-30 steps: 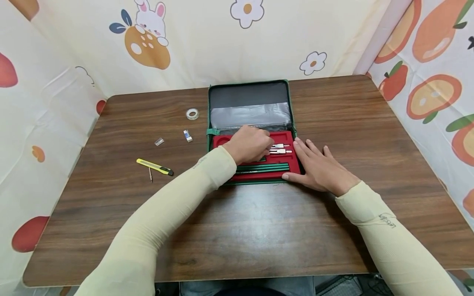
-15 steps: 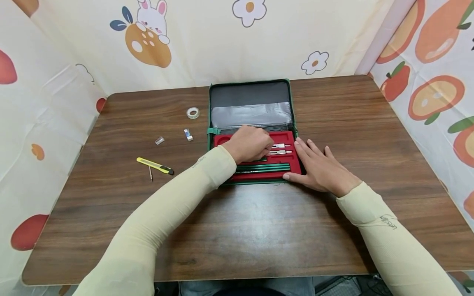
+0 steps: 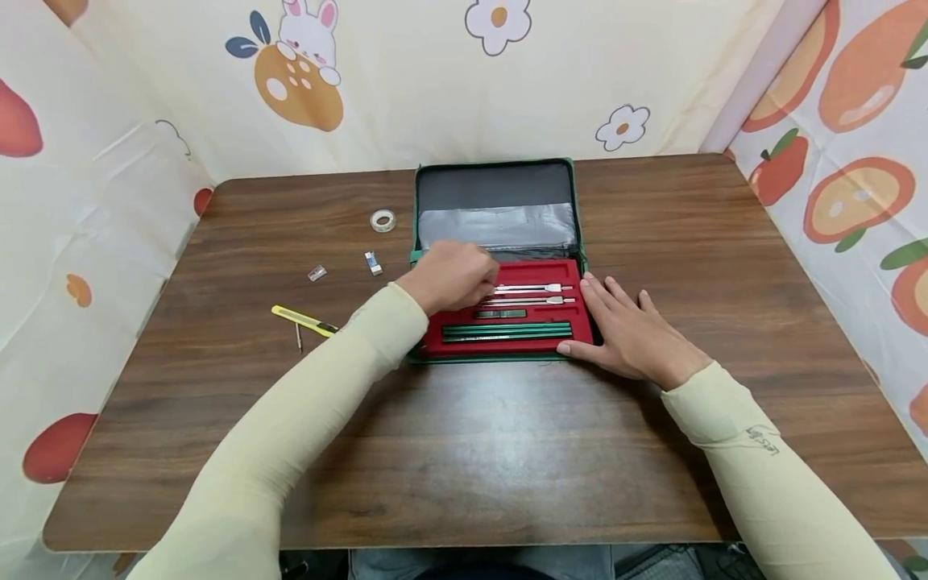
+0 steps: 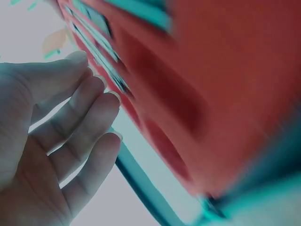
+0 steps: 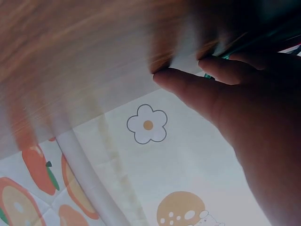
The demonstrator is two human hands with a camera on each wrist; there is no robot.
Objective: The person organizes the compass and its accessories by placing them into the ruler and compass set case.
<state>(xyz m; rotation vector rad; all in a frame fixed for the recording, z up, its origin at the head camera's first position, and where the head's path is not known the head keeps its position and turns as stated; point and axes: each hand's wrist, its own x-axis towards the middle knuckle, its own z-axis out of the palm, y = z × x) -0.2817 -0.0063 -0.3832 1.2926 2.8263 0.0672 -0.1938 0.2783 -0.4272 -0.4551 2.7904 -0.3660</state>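
Observation:
A green zip case (image 3: 495, 187) lies unfolded on the table, its lower half filled by a red moulded tray (image 3: 540, 349). Two silver drawing instruments (image 3: 536, 301) with flat white heads lie side by side in the tray slots. Below them are a small green box (image 3: 500, 314) and several green pencils (image 3: 507, 331). My left hand (image 3: 455, 276) hovers over the tray's left part; in the left wrist view its loosely bent fingers (image 4: 89, 117) hold nothing. With spread fingers, my right hand (image 3: 631, 330) rests against the case's right edge, thumb at the tray's lower right corner.
To the left on the wooden table (image 3: 507, 467) lie a yellow utility knife (image 3: 293, 317), a thin short rod (image 3: 299, 338), a small clear-and-metal piece (image 3: 316, 273), a blue-and-white eraser (image 3: 373, 263) and a tape roll (image 3: 383, 229). Printed curtains (image 3: 406, 105) stand behind the table.
My left hand has moved left across the tray, uncovering more of the silver instruments, the green box and the pencils. The right hand stays in place at the case edge.

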